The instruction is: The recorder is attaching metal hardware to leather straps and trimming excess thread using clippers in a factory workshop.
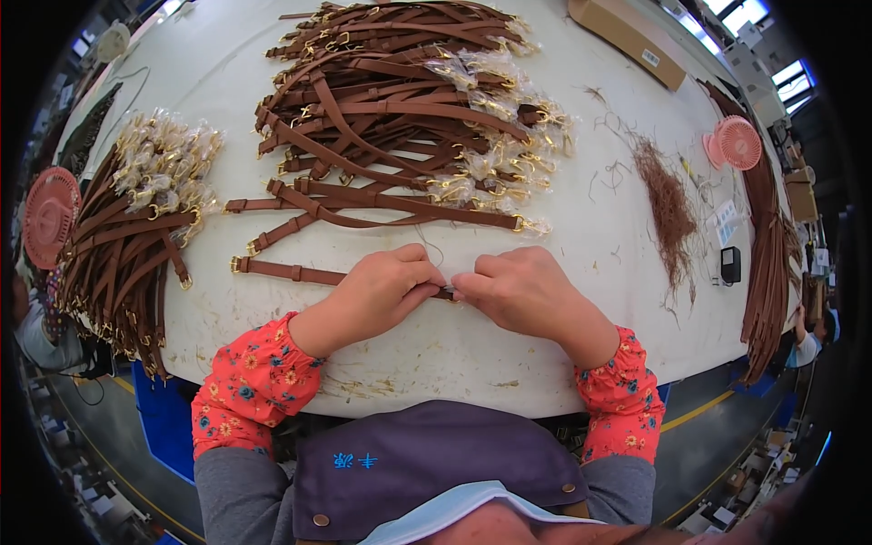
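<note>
A brown leather strap (292,272) with a gold buckle at its left end lies across the near part of the white table. My left hand (389,283) is closed in a pinch on this strap near its right end. Close beside it, my right hand (510,289) is closed too, fingertips meeting the strap's end; what exactly they pinch is too small to make out. Another brown strap (391,203) with gold fittings lies just beyond my hands, in front of a big heap of similar straps (363,118) with clear plastic wrapping on their gold clips.
At the left edge hangs a second pile of straps (118,245), near a pink fan (52,216). On the right are brown thread scraps (666,204), a black box (730,264), another pink fan (734,143) and a long strap bundle (766,263). A cardboard box (627,38) stands far right.
</note>
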Tool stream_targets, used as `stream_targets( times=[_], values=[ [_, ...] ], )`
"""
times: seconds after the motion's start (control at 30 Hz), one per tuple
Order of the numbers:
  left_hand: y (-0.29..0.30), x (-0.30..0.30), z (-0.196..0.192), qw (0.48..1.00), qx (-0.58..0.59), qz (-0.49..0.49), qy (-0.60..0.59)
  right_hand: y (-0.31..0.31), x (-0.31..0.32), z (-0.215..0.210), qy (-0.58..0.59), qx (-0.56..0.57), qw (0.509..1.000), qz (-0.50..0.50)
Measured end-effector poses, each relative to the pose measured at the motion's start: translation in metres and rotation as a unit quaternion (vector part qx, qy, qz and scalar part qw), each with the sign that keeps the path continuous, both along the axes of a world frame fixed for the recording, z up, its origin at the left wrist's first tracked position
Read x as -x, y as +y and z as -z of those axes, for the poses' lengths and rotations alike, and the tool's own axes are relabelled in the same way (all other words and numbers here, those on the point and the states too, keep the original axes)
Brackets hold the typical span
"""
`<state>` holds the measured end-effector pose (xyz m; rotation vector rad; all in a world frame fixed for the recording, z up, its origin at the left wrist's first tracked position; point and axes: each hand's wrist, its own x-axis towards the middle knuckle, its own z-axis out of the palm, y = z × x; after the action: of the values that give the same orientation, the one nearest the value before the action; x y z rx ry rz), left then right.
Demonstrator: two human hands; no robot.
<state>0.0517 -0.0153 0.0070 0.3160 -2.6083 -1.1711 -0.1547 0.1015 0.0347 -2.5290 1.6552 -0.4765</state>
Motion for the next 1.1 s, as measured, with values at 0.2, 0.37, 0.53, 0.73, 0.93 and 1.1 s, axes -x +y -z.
stream_targets(
  times=[0.2,0.37,0.53,0.73,0.93,1.1],
  values=[
    [0.008,0.002,0.002,0.998,0.043,-0.044,0.018,-0.006,0.000,-0.004,0.007,-0.021,1.000,-0.021],
    [0.011,0.006,0.003,0.996,0.069,-0.054,-0.005,-0.008,0.003,-0.004,0.022,-0.028,0.998,-0.044],
    [0.014,0.007,0.003,0.994,0.089,-0.062,-0.012,-0.007,0.002,-0.004,0.050,-0.027,0.997,-0.050],
    [0.006,0.006,0.003,0.994,0.007,-0.103,0.030,-0.006,0.005,0.007,-0.014,-0.042,0.999,-0.031],
    [0.000,0.000,-0.019,0.997,-0.069,-0.041,-0.023,-0.005,0.006,0.009,-0.053,-0.039,0.998,-0.022],
    [-0.002,-0.002,-0.003,1.000,-0.017,-0.005,0.001,-0.006,0.003,0.009,-0.039,-0.038,0.998,-0.021]
  ],
)
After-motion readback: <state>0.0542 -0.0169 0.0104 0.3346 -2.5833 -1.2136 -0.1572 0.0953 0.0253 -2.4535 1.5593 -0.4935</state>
